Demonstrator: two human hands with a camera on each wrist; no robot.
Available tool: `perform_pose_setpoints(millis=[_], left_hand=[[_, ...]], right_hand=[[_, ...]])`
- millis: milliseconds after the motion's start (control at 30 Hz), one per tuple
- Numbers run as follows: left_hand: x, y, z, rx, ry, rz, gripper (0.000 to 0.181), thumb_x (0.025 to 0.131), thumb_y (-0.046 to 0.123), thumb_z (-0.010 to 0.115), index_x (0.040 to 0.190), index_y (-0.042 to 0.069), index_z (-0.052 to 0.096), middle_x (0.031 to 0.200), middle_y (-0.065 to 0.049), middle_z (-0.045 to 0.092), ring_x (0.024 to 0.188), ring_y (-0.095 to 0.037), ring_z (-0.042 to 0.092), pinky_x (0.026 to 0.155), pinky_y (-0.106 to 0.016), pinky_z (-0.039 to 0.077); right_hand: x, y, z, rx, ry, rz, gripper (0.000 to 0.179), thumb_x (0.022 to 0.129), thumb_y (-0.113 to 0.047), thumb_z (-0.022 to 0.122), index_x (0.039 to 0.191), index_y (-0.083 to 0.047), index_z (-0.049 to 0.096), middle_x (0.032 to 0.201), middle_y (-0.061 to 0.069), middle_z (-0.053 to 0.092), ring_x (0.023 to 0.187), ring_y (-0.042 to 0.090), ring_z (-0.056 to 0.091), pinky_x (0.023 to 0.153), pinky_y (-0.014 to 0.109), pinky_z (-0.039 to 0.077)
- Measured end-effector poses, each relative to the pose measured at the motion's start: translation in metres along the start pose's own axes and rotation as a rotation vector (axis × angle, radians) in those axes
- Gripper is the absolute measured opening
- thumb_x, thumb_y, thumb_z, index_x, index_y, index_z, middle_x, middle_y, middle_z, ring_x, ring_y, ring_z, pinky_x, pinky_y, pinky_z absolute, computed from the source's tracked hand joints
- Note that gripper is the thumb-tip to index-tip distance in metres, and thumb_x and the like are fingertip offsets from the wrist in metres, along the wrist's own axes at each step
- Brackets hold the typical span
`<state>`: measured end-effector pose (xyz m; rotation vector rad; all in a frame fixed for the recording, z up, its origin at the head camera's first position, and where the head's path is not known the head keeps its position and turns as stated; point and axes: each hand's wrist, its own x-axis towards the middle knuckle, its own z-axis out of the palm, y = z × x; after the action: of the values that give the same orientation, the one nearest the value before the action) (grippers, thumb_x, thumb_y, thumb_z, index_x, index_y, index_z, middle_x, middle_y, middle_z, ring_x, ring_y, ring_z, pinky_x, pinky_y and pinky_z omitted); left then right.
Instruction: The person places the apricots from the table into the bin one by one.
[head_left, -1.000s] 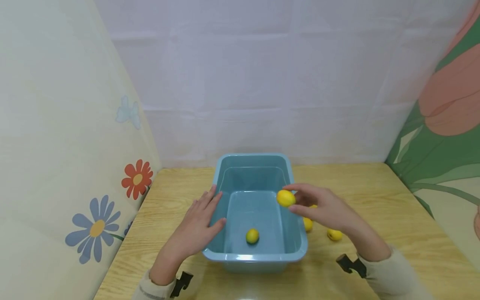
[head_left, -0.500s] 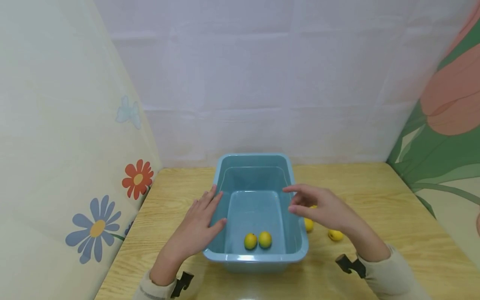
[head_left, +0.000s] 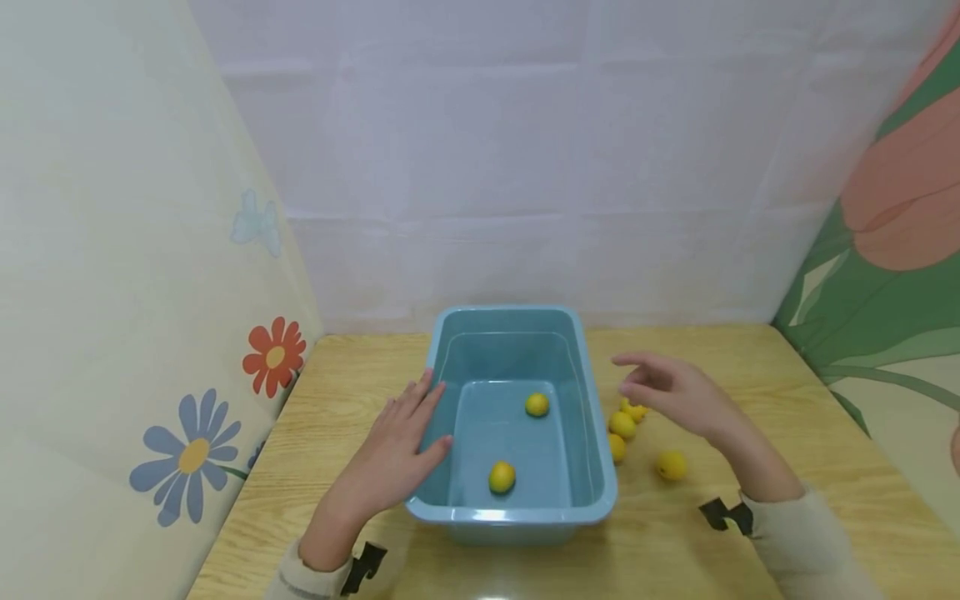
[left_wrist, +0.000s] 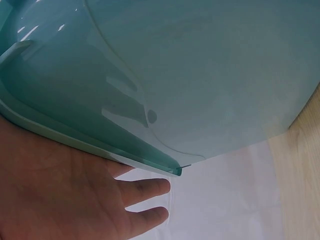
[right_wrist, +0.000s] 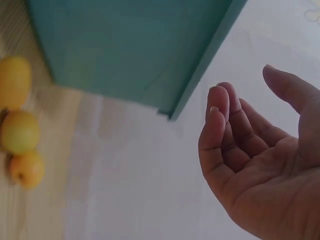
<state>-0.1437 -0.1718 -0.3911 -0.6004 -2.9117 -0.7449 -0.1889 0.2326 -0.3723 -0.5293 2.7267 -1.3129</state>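
A blue plastic basin (head_left: 510, 515) stands on the wooden table with two yellow lemons inside: one lemon (head_left: 502, 477) near the front wall, another lemon (head_left: 537, 405) farther back. My left hand (head_left: 393, 450) rests on the basin's left rim, fingers straight; in the left wrist view the palm (left_wrist: 60, 190) lies along that rim. To the right of the basin my right hand (head_left: 678, 396) hovers in the air, fingers loosely bent and holding nothing. Below it a row of lemons (head_left: 622, 425) lies close to the basin's right side, and a single lemon (head_left: 671, 465) sits apart nearer the front.
A pale cloth (head_left: 487, 183) hangs behind the wooden table (head_left: 735, 367). Flower-printed sheets flank it, one sheet (head_left: 90, 292) on the left and one on the right. The basin's wall (right_wrist: 125, 50) rises beside the table lemons in the right wrist view.
My right hand let a lemon go into the basin, then moved right, off the rim. One lemon inside has rolled toward the back. The left hand stays put.
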Motion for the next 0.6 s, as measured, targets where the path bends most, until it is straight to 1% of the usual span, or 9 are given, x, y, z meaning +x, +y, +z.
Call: perform_pose_setpoints(millis=[167,300,400,500,600], left_hand=[[0.000,0.000,-0.001,-0.003,-0.008,-0.007,0.071,0.102,0.043,0.054,0.160,0.010,0.030,0.170,-0.005,0.012,0.155,-0.038,0.014,0.121,-0.064,0.015],[0.001,0.000,-0.001,-0.004,-0.008,-0.009,0.071,0.102,0.042,0.054,0.160,0.010,0.030,0.170,-0.006,0.012,0.155,-0.038,0.014,0.121,-0.064,0.015],[0.001,-0.001,0.000,-0.005,-0.008,-0.009,0.071,0.102,0.042,0.054,0.160,0.010,0.030,0.170,-0.006,0.012,0.155,-0.038,0.014,0.121,-0.064,0.015],[0.001,-0.001,0.000,-0.004,-0.008,-0.008,0.071,0.102,0.042,0.054,0.160,0.010,0.030,0.170,-0.005,0.012,0.155,-0.038,0.014,0.121,-0.063,0.015],[0.001,-0.001,0.000,-0.007,-0.008,-0.010,0.071,0.101,0.042,0.054,0.160,0.010,0.030,0.170,-0.004,0.012,0.155,-0.037,0.013,0.121,-0.063,0.015]], right_hand=[[0.004,0.025,-0.008,-0.020,0.008,0.052,0.051,0.101,-0.036,0.062,0.144,-0.010,0.053,0.103,0.005,0.072,0.092,0.022,0.068,0.084,0.044,0.056],[0.009,0.044,-0.011,-0.035,0.003,0.118,0.057,0.101,-0.041,0.061,0.147,-0.009,0.050,0.105,0.007,0.072,0.091,0.021,0.068,0.087,0.050,0.056],[0.012,0.057,-0.012,-0.023,-0.015,0.176,0.062,0.101,-0.046,0.060,0.149,-0.009,0.047,0.109,0.012,0.071,0.096,0.026,0.068,0.091,0.054,0.055],[0.014,0.068,-0.011,-0.007,-0.032,0.210,0.065,0.101,-0.047,0.059,0.150,-0.008,0.045,0.114,0.017,0.070,0.100,0.032,0.067,0.093,0.055,0.054],[0.015,0.077,-0.009,-0.005,-0.045,0.222,0.065,0.101,-0.046,0.059,0.151,-0.006,0.044,0.117,0.021,0.068,0.101,0.033,0.066,0.092,0.053,0.054]])
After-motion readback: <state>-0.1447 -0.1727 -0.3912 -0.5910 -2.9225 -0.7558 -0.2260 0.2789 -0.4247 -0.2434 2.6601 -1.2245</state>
